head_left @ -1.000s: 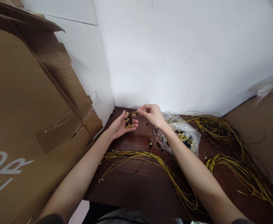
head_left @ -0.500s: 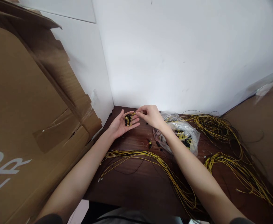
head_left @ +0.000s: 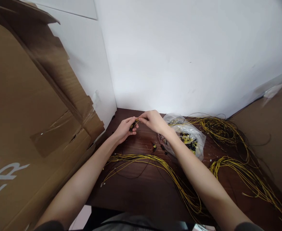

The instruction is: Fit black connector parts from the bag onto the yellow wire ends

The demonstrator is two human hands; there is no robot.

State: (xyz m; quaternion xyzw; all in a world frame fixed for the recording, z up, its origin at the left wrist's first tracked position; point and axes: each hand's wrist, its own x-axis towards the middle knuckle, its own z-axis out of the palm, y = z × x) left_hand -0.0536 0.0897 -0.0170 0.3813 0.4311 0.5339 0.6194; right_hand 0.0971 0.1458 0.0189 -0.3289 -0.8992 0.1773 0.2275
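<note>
My left hand [head_left: 124, 129] is curled shut around a small cluster of black and yellow connectors [head_left: 132, 125] near the far left corner of the dark wooden table [head_left: 136, 183]. Touching it from the right, my right hand [head_left: 153, 120] pinches a thin yellow wire [head_left: 137, 120] at the connectors. Both hands hover just above the tabletop.
A clear plastic bag of connectors [head_left: 188, 136] lies right of my hands. Loose connectors [head_left: 154, 147] sit near it. Yellow wire bundles lie across the front [head_left: 155, 162], at the back right [head_left: 218, 126] and at the right [head_left: 242, 175]. Large cardboard sheets [head_left: 27, 128] lean at the left, more cardboard [head_left: 273, 134] at the right.
My left hand was open with the connectors lying in its palm; its fingers have closed over them. My right hand moved a little left, up against it.
</note>
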